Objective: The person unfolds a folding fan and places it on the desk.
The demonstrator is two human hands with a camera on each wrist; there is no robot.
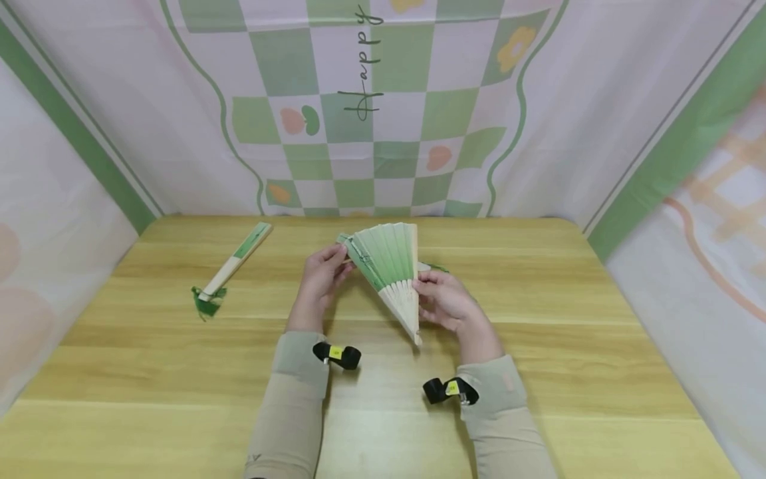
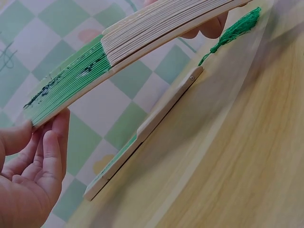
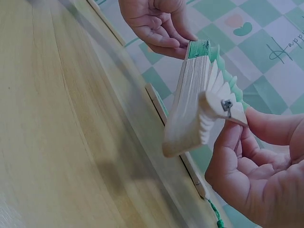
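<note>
Between both hands, above the table, a green folding fan (image 1: 385, 263) with pale wooden ribs is partly spread, its pivot end pointing down toward the person. At its upper left end, the left hand (image 1: 322, 276) pinches the outer edge between thumb and fingers. On the other side, the right hand (image 1: 445, 299) pinches the right guard stick near the ribs. Several ribs on the left side remain stacked together, as the left wrist view shows. Behind the held fan lies a second, folded fan (image 2: 161, 109) with a green tassel (image 2: 236, 29), mostly hidden in the head view.
Another folded fan (image 1: 236, 263) with a green tassel (image 1: 208, 303) lies on the left part of the wooden table (image 1: 179, 386). A checkered green and white cloth (image 1: 374, 120) hangs behind the table's far edge. Black straps with small devices are on both wrists.
</note>
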